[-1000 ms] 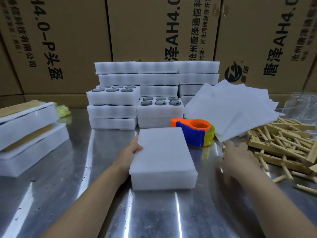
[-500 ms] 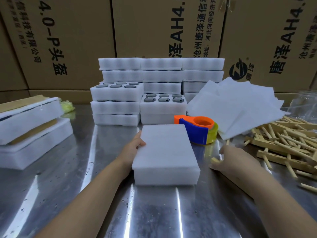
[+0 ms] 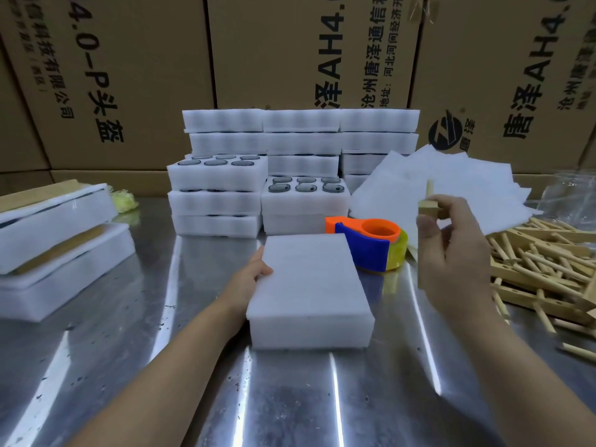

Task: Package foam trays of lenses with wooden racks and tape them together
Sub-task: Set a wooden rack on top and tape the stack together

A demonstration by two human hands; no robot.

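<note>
Your left hand [image 3: 254, 274] holds the covered foam tray [image 3: 309, 285] by its left edge. The thumb lies on the top face near the far corner, and the other fingers are hidden against the side wall. The tray lies flat on the table [image 3: 129, 366], stretching to the right of that hand and lying between your two hands.

Your right hand [image 3: 451, 253] is raised above the table, to the right of the tray and apart from it. Its thumb and fingers are clamped on a wooden rack [image 3: 427, 206]. The end of the rack's bar shows just above your thumb, and one peg stands up from it. The hand is blurred, so the pale strip along its left edge may be the rest of the rack hanging down; that cannot be told for sure.

Just left of the right hand, past the tray's far right corner, sits the tape dispenser [image 3: 367, 243], orange and blue with a yellow roll. To the right of that hand lies a heap of wooden racks [image 3: 545, 266], and behind it a fan of white foam sheets [image 3: 467, 185].

Beyond the left hand stand the stacked foam trays [image 3: 219, 201]. Two of them are open on top, with dark lenses [image 3: 304, 188] in round pockets. Well to the left of the left hand lie two foam packs [image 3: 58, 233] with wood showing on top, one leaning on the other.
</note>
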